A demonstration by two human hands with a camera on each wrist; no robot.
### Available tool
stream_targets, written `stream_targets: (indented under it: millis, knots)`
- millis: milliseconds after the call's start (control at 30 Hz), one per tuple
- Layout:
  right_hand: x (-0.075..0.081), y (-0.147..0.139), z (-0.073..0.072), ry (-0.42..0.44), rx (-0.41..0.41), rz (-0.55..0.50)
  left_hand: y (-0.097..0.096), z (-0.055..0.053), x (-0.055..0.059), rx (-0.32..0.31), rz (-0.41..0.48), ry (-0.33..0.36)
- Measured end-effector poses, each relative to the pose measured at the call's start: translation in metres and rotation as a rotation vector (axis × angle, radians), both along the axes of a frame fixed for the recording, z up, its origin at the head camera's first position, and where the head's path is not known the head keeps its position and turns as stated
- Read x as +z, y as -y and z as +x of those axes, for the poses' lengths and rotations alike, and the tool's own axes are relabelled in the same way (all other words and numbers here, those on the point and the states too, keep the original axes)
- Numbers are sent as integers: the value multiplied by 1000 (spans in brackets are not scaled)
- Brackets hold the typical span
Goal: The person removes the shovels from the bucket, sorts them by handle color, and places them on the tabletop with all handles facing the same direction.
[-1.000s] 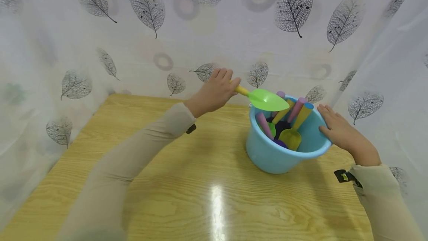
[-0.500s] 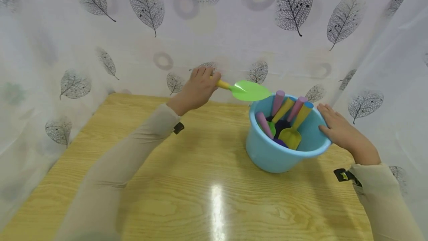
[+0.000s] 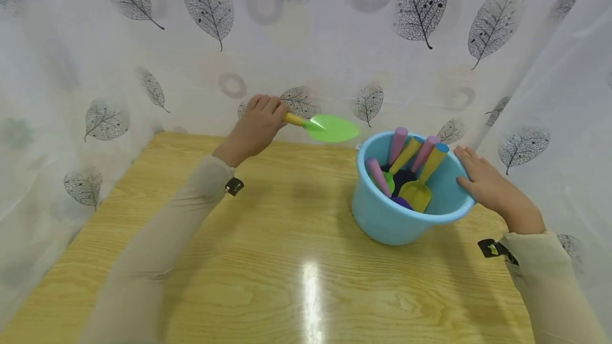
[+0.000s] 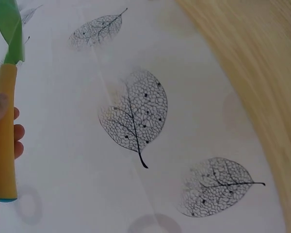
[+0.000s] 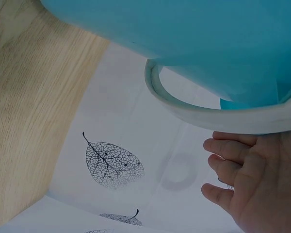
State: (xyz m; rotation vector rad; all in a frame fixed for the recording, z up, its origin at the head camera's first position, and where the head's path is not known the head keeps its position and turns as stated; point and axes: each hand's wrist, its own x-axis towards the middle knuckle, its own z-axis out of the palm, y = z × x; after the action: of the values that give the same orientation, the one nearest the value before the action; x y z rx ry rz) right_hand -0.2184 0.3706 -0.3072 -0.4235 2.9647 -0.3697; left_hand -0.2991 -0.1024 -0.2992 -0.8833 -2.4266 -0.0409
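Note:
My left hand (image 3: 257,127) grips the yellow handle of a toy trowel (image 3: 332,128) with a bright green blade, held in the air left of the bucket, blade pointing right. In the left wrist view the fingers wrap around the trowel's handle (image 4: 5,136). A light blue bucket (image 3: 389,223) stands on the table, several toy tools inside. Among them are a yellow scoop (image 3: 415,195) and pink handles (image 3: 398,145). My right hand (image 3: 494,187) rests at the bucket's right rim, thumb over the inner side. The right wrist view shows its fingers (image 5: 225,145) nearly straight beneath the white bucket handle (image 5: 203,116).
The wooden table (image 3: 268,269) reaches back to a pale curtain (image 3: 306,41) printed with dark leaves, which also hangs at both sides. A glare patch (image 3: 312,301) shines near the table's front.
My left hand has carried the trowel leftward, from over the bucket to beside it, uncovering the handles inside. The right hand and the bucket stay put.

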Motion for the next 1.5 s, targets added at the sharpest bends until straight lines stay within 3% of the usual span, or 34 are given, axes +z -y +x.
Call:
stream_targets:
  millis: [400,700,867,1167,1500]
  knots:
    - [-6,-5,1,-34,15,-22,50,-6,-23,108,6,-81]
    - [-8,-6,2,-30,9,-47,83,-10,-44,209,42,5]
    - [-7,-5,1,-33,11,-44,98,-12,-57,246,76,3]
    - [-7,-4,-2,-44,16,-36,123,-12,-70,250,117,-1]
    - [-8,-5,-2,-34,11,-54,155,-13,-81,210,109,79]
